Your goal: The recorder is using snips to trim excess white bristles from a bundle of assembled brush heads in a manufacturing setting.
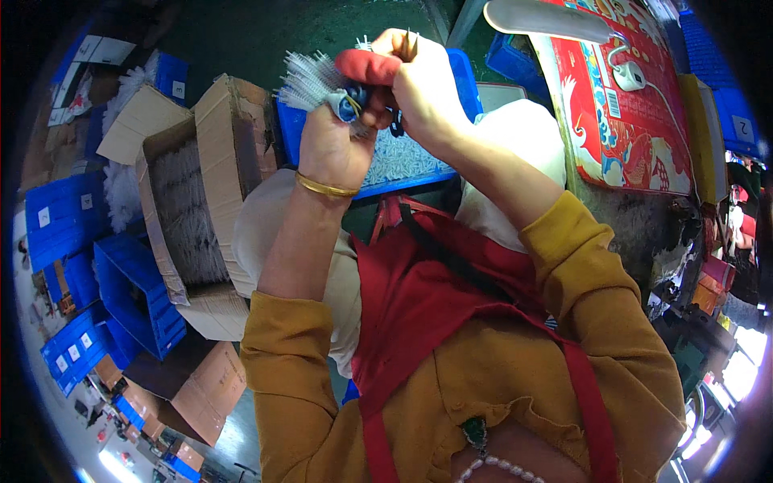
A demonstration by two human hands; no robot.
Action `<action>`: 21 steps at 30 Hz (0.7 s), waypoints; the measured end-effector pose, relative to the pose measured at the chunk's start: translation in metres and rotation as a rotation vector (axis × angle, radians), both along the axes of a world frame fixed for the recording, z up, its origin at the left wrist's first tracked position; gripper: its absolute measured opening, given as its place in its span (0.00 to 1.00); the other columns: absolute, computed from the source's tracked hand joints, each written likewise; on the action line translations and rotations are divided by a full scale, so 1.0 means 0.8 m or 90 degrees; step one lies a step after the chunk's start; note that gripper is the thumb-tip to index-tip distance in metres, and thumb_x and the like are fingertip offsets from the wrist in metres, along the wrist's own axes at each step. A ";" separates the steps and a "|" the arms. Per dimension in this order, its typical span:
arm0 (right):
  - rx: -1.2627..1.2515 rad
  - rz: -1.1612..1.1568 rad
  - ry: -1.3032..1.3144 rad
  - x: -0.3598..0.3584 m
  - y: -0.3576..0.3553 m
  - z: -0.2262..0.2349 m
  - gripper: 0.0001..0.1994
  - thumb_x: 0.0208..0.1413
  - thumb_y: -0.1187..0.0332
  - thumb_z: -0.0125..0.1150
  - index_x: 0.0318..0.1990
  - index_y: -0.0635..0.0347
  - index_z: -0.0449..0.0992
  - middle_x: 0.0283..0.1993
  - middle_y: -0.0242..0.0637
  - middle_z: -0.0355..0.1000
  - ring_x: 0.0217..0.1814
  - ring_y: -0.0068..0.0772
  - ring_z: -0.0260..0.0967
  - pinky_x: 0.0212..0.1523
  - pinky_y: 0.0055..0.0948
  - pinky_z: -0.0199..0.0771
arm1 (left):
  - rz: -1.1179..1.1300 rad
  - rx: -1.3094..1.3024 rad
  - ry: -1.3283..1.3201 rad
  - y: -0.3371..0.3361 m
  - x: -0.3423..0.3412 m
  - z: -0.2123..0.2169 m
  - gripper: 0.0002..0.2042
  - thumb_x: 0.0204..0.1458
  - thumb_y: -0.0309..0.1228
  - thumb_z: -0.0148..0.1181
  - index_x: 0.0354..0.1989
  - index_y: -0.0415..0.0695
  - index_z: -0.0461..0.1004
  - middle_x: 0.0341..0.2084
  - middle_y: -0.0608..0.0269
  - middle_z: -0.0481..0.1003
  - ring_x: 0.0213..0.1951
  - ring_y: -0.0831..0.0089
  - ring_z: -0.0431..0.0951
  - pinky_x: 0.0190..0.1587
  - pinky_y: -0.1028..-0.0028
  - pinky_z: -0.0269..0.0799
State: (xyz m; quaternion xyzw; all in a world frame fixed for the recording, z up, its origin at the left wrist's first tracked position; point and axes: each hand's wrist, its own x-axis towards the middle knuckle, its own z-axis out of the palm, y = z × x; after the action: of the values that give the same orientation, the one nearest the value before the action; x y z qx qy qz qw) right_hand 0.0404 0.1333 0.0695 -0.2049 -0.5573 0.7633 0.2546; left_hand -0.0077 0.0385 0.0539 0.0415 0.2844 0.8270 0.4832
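Bristle bundle (310,80), long axis slanting up-left, hands (330,145) (428,88) grasping, left the bundle, right a pointed tool (413,47)

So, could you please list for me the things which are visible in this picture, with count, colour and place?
tray: one, blue, upper middle, holding white pieces
bristly bundle: one, whitish, above the tray
pointed tool: one, dark, above the tray
finger cover, it seems: one, red, beside the bundle
open cardboard box: one, brown, left of the tray
other cardboard boxes: several, brown, lower left
crates: several, blue, mostly left
patterned sheet: one, mainly red, right
lamp: one, grey, upper right
apron: one, red, on the person
bracelet: one, gold, left wrist
left hand: one, holding the bundle
right hand: one, holding the tool
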 end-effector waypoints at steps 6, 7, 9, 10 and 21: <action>-0.218 0.075 0.079 -0.014 0.007 -0.015 0.07 0.45 0.72 0.51 0.20 0.64 0.64 0.12 0.31 0.59 0.10 0.19 0.56 0.09 0.18 0.57 | 0.104 -0.099 0.080 0.011 -0.017 -0.017 0.06 0.46 0.25 0.43 0.29 0.37 0.66 0.18 0.60 0.68 0.18 0.76 0.67 0.21 0.78 0.64; -0.238 0.101 0.094 -0.014 0.004 -0.011 0.11 0.47 0.65 0.52 0.20 0.62 0.64 0.12 0.27 0.56 0.10 0.16 0.50 0.10 0.16 0.50 | 0.140 -0.106 0.042 0.012 -0.018 -0.014 0.06 0.46 0.25 0.43 0.28 0.35 0.67 0.17 0.58 0.69 0.16 0.75 0.68 0.18 0.79 0.64; -0.278 0.185 0.093 -0.015 0.022 -0.022 0.13 0.47 0.61 0.52 0.19 0.61 0.64 0.12 0.26 0.55 0.10 0.15 0.46 0.11 0.15 0.46 | 0.178 -0.135 0.122 0.013 -0.020 -0.009 0.06 0.46 0.24 0.45 0.28 0.35 0.67 0.16 0.58 0.69 0.16 0.75 0.67 0.17 0.80 0.64; -0.319 0.265 0.084 -0.015 0.030 -0.024 0.16 0.47 0.57 0.53 0.19 0.60 0.64 0.12 0.25 0.54 0.11 0.14 0.43 0.11 0.15 0.42 | 0.213 -0.166 0.196 0.013 -0.019 -0.006 0.06 0.45 0.24 0.46 0.27 0.35 0.68 0.16 0.58 0.69 0.15 0.76 0.67 0.17 0.80 0.64; -0.336 0.199 0.022 -0.015 0.034 -0.029 0.14 0.47 0.58 0.53 0.18 0.57 0.64 0.13 0.21 0.49 0.11 0.12 0.39 0.11 0.16 0.37 | 0.328 -0.258 0.258 0.015 -0.011 -0.004 0.04 0.43 0.23 0.49 0.26 0.36 0.68 0.15 0.59 0.69 0.13 0.78 0.66 0.17 0.81 0.61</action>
State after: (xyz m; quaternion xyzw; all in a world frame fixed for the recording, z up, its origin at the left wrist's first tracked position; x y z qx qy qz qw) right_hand 0.0284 0.1607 0.0462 -0.1624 -0.3603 0.9149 0.0818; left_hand -0.0168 0.0504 0.0505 0.0349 0.5331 0.8233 0.1916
